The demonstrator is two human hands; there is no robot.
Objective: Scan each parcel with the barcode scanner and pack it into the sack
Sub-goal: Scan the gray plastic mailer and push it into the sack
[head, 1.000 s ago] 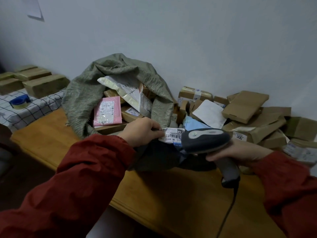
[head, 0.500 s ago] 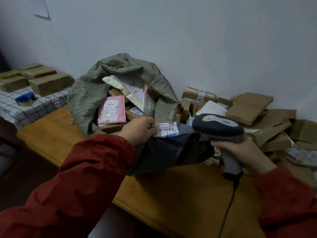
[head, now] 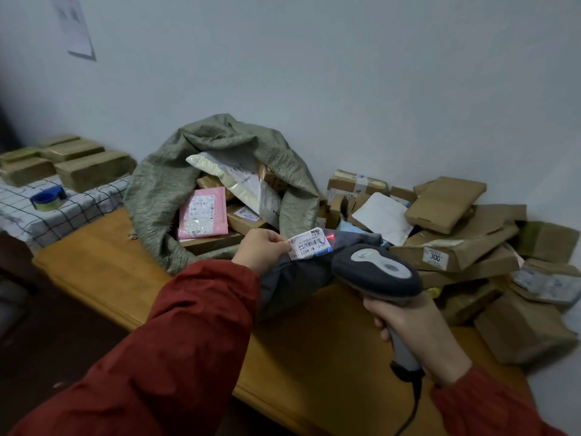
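Grip, left hand (head: 263, 250): fingers pinched on the near-left edge of the dark grey parcel (head: 301, 278), right beside its white label (head: 309, 242), holding it up off the counter (head: 103, 265).
Grip, right hand (head: 415, 332): wrapped closed around the handle of the barcode scanner (head: 377, 272), head aimed left and far toward the label.
Parcel position: centre of the scene, just near the mouth of the sack (head: 157, 190), between the two hands; its lower part sags toward the counter.
Scan state: a red spot sits at the right end of the label, so the scan looks to be in progress; whether it has registered, I cannot tell.
Handling: a soft poly bag, probably light and limp; it folds and droops, and the film looks slick. The label needs to be pulled flat for a read.
Where to hold: best at the edge beside the label, as now; for packing, a fuller hold on the body of the bag would stop it slipping.
Sack: grey-green woven, open toward the person, already holding a pink mailer (head: 202, 214), a white mailer (head: 239, 180) and brown boxes.
Right side: a loose pile of brown parcels (head: 465, 243) against the wall, seemingly unscanned.
Far left: a tape roll (head: 47, 199) on a checked cloth (head: 19, 212).
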